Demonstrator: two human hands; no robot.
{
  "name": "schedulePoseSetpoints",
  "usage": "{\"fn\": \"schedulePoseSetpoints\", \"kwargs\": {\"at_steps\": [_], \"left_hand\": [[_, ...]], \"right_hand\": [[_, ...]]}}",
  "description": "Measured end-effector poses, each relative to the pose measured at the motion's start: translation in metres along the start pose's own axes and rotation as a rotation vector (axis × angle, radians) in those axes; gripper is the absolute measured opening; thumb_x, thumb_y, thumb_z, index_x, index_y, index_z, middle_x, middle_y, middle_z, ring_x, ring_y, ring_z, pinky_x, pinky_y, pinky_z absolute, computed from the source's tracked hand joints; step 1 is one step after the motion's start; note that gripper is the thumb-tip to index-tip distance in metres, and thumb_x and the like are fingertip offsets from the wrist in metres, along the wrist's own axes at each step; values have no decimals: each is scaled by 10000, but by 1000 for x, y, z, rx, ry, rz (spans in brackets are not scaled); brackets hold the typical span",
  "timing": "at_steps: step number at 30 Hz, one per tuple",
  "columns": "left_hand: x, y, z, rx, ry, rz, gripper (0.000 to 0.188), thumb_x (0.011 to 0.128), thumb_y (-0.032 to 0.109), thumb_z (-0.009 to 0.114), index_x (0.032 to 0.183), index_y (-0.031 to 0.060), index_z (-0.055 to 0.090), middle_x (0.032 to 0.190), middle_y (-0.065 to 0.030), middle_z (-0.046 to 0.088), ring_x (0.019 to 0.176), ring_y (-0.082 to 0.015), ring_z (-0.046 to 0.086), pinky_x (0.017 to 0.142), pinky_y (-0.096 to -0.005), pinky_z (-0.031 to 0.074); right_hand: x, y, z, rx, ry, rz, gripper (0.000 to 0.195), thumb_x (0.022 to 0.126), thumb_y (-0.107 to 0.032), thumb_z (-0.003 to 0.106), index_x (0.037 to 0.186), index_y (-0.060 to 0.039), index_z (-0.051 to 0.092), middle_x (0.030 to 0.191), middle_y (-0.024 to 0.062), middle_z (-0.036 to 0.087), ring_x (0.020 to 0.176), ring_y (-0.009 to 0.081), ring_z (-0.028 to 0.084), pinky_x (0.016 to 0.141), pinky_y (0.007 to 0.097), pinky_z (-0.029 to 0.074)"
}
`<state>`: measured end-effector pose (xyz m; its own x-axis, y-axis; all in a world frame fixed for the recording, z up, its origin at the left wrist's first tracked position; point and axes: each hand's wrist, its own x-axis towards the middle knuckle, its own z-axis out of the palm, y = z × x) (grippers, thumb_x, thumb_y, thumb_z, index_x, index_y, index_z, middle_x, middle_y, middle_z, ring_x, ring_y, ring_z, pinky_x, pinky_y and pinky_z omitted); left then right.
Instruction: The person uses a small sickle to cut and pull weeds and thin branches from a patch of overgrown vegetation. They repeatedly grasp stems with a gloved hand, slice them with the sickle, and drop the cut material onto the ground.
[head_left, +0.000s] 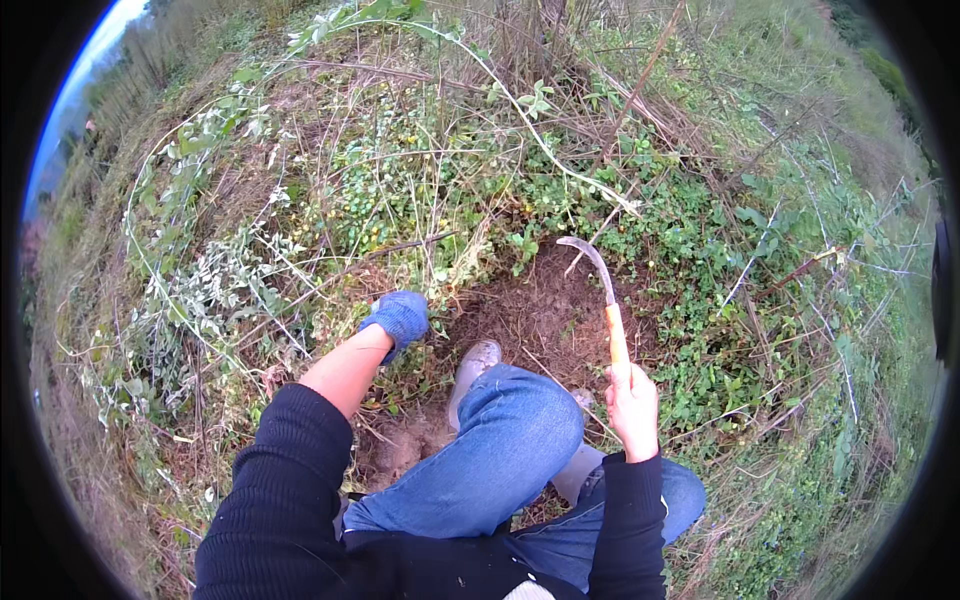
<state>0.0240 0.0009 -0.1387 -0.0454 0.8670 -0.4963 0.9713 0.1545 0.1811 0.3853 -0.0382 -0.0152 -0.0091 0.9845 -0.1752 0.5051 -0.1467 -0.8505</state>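
Observation:
In my bare right hand (632, 409) is the orange handle (616, 341) of a sickle. Its curved metal blade (597, 264) points away from me and hooks left, above a patch of bare soil (536, 304). My left hand (402, 319) wears a blue knit glove and is bent in among low weeds (352, 319) left of the soil. The back of that hand faces me, and its fingers are hidden, so any stems within them cannot be made out.
A long pale bramble cane (517, 109) arches across the ground ahead. Leafy green ground cover (697, 300) grows on the right, with thorny stems (814, 262) beyond. Silvery cut foliage (214, 289) lies left. My boot (474, 371) stands at the soil's near edge.

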Motion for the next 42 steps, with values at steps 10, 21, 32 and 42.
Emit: {"fn": "schedulePoseSetpoints", "kwargs": {"at_steps": [10, 21, 32, 42], "left_hand": [[-275, -330, 45, -349, 666, -601, 311, 741, 282, 650, 949, 51, 654, 897, -135, 675, 842, -296, 645, 718, -369, 496], [-517, -532, -18, -1065, 1222, -942, 643, 770, 487, 638, 1130, -44, 589, 1136, -141, 604, 1012, -251, 559, 863, -364, 424], [-140, -178, -117, -38, 884, -441, 795, 757, 477, 639, 1364, 62, 336, 1376, -174, 385, 1293, -293, 337, 1081, -368, 257], [103, 100, 20, -8, 158, -56, 1175, 666, 627, 639, 1419, -25, 15, 1488, -230, 26, 1380, -365, 66, 1110, -464, 114]], "right_hand": [[-76, -18, -8, 65, 67, 78, 235, 910, -227, 510, 790, -29, 546, 505, -25, 449, 411, 56, 403, 372, 233, 307], [-61, -23, 10, 186, 6, 21, 311, 942, -329, 467, 926, -32, 560, 525, -17, 441, 360, 53, 379, 309, 220, 309], [-14, -51, -28, -215, -48, -96, 277, 933, -307, 491, 863, -46, 553, 539, -27, 455, 409, 55, 404, 373, 227, 332], [77, -9, -23, -548, -371, -8, 254, 891, -179, 491, 1090, -24, 519, 719, 176, 602, 696, 354, 612, 620, 436, 460]]}}
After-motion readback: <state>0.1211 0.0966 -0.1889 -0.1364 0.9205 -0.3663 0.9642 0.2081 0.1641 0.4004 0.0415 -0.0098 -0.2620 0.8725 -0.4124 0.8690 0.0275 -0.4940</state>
